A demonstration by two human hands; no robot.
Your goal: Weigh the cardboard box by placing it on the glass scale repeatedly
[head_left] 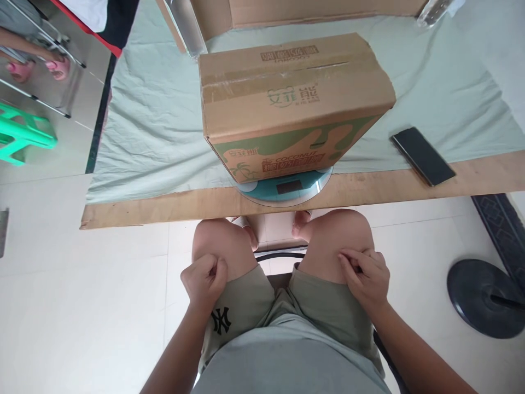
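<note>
My left hand rests on my left thigh, its fingers curled into a loose fist with nothing visible in it. On the other thigh lies my right hand, also closed, thumb close to the bent fingers and nothing seen between them. Beyond my knees, a closed cardboard box with green print and a taped top stands on a round glass scale. The scale's dark display faces me at the table's front edge. Neither hand touches the box or the scale.
A black phone lies right of the box on the cloth-covered table. Behind stands an open cardboard box. At left are a green stool and another person's feet. A round black base stands on the floor at right.
</note>
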